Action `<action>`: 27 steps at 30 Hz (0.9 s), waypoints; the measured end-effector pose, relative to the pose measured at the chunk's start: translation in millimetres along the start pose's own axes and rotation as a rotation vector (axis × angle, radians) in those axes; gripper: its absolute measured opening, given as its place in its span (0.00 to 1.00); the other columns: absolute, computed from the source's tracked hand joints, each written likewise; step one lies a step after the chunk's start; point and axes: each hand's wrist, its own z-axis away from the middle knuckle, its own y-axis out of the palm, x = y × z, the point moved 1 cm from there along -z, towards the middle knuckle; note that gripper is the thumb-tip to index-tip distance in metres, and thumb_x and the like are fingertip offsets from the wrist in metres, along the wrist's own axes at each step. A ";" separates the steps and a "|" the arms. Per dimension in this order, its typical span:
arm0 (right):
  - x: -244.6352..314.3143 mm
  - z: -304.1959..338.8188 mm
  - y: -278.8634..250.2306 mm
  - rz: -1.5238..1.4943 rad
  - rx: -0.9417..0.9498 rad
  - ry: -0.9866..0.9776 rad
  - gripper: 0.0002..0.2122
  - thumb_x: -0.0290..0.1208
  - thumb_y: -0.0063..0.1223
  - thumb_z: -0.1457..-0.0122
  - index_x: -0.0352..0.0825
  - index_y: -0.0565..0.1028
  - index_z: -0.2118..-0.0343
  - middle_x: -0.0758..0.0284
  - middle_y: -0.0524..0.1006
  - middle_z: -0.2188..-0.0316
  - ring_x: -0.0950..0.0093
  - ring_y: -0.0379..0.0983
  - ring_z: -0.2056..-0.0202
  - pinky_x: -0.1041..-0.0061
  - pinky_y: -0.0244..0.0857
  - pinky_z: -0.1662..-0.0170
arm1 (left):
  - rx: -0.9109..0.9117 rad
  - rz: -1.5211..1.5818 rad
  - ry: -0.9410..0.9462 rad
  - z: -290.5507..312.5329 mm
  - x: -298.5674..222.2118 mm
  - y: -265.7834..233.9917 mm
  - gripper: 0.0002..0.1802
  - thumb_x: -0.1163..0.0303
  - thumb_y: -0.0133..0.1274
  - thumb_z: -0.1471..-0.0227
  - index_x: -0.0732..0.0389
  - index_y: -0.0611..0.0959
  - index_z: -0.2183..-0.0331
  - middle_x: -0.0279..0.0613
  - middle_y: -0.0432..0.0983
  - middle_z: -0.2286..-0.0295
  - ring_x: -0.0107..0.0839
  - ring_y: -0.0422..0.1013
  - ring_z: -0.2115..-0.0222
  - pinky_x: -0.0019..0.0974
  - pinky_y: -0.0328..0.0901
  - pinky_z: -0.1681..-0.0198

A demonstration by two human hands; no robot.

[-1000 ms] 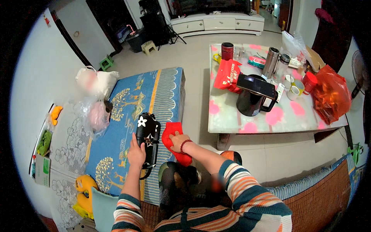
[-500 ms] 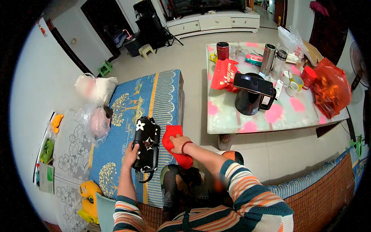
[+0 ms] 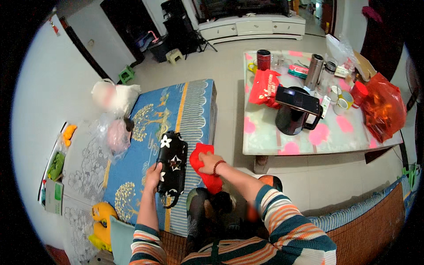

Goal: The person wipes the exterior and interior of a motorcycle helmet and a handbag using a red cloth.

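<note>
My left hand (image 3: 153, 176) grips the near left edge of a black handbag (image 3: 169, 152) with white flower shapes and a star-shaped metal clasp. The bag is on or just above the blue patterned cover; I cannot tell which. Its short black strap (image 3: 170, 202) hangs at the end nearest me. Just right of the bag, my right hand (image 3: 209, 163), with a beaded bracelet on the wrist, is closed on a red cloth (image 3: 213, 183). Part of the cloth is hidden under the fingers. The two hands are apart.
A blue-covered daybed (image 3: 145, 132) bears a white bag (image 3: 126, 99) and a pink bundle in clear plastic (image 3: 118, 134). At right, a low table (image 3: 265, 143) holds a black kettle (image 3: 291, 120) with a phone (image 3: 299, 100) on top, several flasks and cups, and a red plastic bag (image 3: 384, 108).
The handbag has turned a little in my left hand, so its clasp faces up more. My right hand stays on the red cloth. The whole view has shifted slightly.
</note>
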 end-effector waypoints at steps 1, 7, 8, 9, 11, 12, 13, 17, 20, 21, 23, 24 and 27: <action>-1.5 -2.7 -4.3 -0.046 -0.036 -0.017 0.27 0.45 0.59 0.55 0.36 0.67 0.54 0.47 0.70 0.53 0.52 0.70 0.53 0.56 0.66 0.50 | 0.002 0.018 -0.014 1.4 2.7 -0.9 0.23 0.54 0.49 0.41 0.65 0.79 0.55 0.39 0.78 0.65 0.29 0.71 0.65 0.37 0.65 0.59; 12.5 -16.0 -18.1 -0.374 -0.605 -0.041 0.20 0.32 0.56 0.49 0.34 0.67 0.53 0.50 0.69 0.55 0.51 0.67 0.53 0.56 0.63 0.49 | 0.053 -0.140 -0.013 -13.9 5.5 0.7 0.27 0.52 0.50 0.41 0.63 0.76 0.50 0.41 0.77 0.59 0.31 0.71 0.60 0.36 0.65 0.55; 26.2 -17.5 -9.5 -0.368 -0.672 -0.127 0.20 0.30 0.55 0.49 0.35 0.67 0.52 0.50 0.69 0.55 0.51 0.66 0.52 0.57 0.62 0.48 | 0.037 -0.248 0.016 -11.9 2.1 1.8 0.27 0.53 0.50 0.41 0.63 0.74 0.48 0.42 0.76 0.57 0.32 0.71 0.58 0.36 0.64 0.53; 42.8 -17.8 -3.7 -0.360 -0.744 -0.211 0.20 0.27 0.54 0.48 0.35 0.67 0.50 0.50 0.68 0.55 0.51 0.65 0.50 0.57 0.61 0.47 | 0.026 -0.356 0.048 -8.5 -2.5 4.2 0.28 0.53 0.50 0.41 0.63 0.73 0.47 0.43 0.76 0.55 0.32 0.70 0.55 0.36 0.63 0.51; 86.3 -10.3 15.4 -0.322 -0.746 -0.607 0.24 0.23 0.50 0.50 0.38 0.67 0.47 0.50 0.67 0.54 0.50 0.63 0.48 0.57 0.58 0.44 | 0.091 -0.257 0.149 1.7 -6.6 7.9 0.30 0.52 0.49 0.41 0.63 0.71 0.45 0.45 0.74 0.53 0.34 0.69 0.53 0.36 0.62 0.48; 105.5 -8.7 20.3 -0.290 -0.546 -0.698 0.24 0.23 0.50 0.51 0.40 0.70 0.47 0.49 0.67 0.52 0.50 0.63 0.48 0.57 0.58 0.43 | 0.110 -0.211 0.191 8.0 -3.4 7.4 0.31 0.52 0.49 0.41 0.63 0.70 0.44 0.45 0.73 0.51 0.34 0.68 0.51 0.36 0.61 0.47; 107.8 -15.9 28.4 -0.257 -0.574 -0.707 0.23 0.23 0.49 0.51 0.40 0.71 0.48 0.48 0.67 0.52 0.50 0.64 0.49 0.57 0.59 0.44 | 0.047 -0.116 0.396 13.5 -2.9 16.4 0.31 0.50 0.47 0.41 0.63 0.69 0.44 0.45 0.73 0.51 0.35 0.68 0.52 0.36 0.61 0.48; 67.3 -87.3 30.8 -0.299 -0.592 -0.435 0.19 0.22 0.49 0.51 0.38 0.72 0.53 0.50 0.69 0.54 0.51 0.67 0.53 0.57 0.61 0.47 | 0.137 -0.209 -0.020 20.8 -25.2 3.4 0.34 0.48 0.47 0.41 0.64 0.68 0.43 0.47 0.72 0.51 0.35 0.65 0.49 0.36 0.58 0.45; -10.9 -122.8 62.5 -0.363 -0.674 0.140 0.19 0.23 0.52 0.52 0.36 0.72 0.54 0.51 0.72 0.57 0.54 0.67 0.53 0.56 0.62 0.48 | 0.053 -0.210 0.053 8.4 -22.3 11.0 0.30 0.52 0.47 0.40 0.66 0.71 0.46 0.48 0.74 0.55 0.36 0.68 0.54 0.38 0.60 0.48; 0.9 -123.3 60.2 -0.495 -0.616 0.118 0.19 0.23 0.53 0.53 0.35 0.71 0.54 0.50 0.72 0.59 0.54 0.67 0.53 0.55 0.62 0.48 | 0.010 -0.256 0.024 -1.7 5.3 -1.9 0.36 0.46 0.46 0.41 0.64 0.68 0.43 0.49 0.72 0.51 0.37 0.65 0.49 0.37 0.56 0.44; 29.8 -109.5 62.4 -0.629 -0.611 -0.022 0.19 0.25 0.54 0.54 0.33 0.71 0.55 0.50 0.73 0.63 0.54 0.67 0.54 0.56 0.61 0.48 | -0.012 -0.256 -0.021 -8.1 13.9 -3.4 0.35 0.45 0.45 0.41 0.65 0.70 0.44 0.51 0.72 0.51 0.39 0.66 0.49 0.38 0.57 0.44; 68.9 -76.9 66.0 -0.551 -0.663 -0.230 0.19 0.25 0.55 0.55 0.32 0.70 0.56 0.50 0.72 0.63 0.54 0.67 0.55 0.57 0.60 0.48 | 0.041 -0.180 -0.035 -6.4 22.0 -12.3 0.36 0.44 0.45 0.42 0.66 0.71 0.45 0.55 0.71 0.50 0.42 0.66 0.48 0.39 0.57 0.43; 126.4 -1.2 76.0 -0.536 -0.329 -0.627 0.21 0.27 0.57 0.55 0.37 0.70 0.55 0.52 0.68 0.56 0.50 0.63 0.50 0.55 0.57 0.44 | 0.054 -0.021 0.154 5.8 33.9 -16.6 0.27 0.54 0.51 0.43 0.62 0.75 0.48 0.42 0.73 0.51 0.34 0.67 0.50 0.38 0.62 0.47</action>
